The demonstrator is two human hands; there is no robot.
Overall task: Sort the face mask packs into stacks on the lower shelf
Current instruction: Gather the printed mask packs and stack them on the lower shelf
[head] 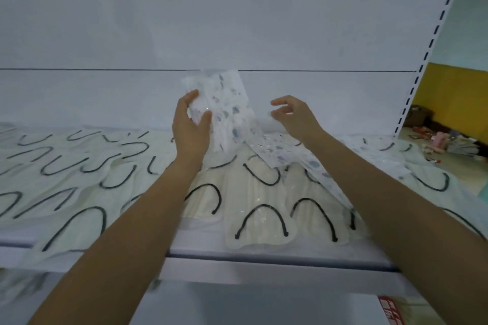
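My left hand grips an upright bundle of blue-patterned white mask packs above the middle of the white shelf. My right hand hovers just right of the bundle with fingers loosely curled and holds nothing. Another patterned pack lies flat below that hand. Cream mask packs with black ear loops cover the shelf from left to right.
The shelf's white back panel rises behind the hands. A slotted upright post stands at the right, with a yellow wall and floor clutter beyond it. A red-labelled pack shows on the level below.
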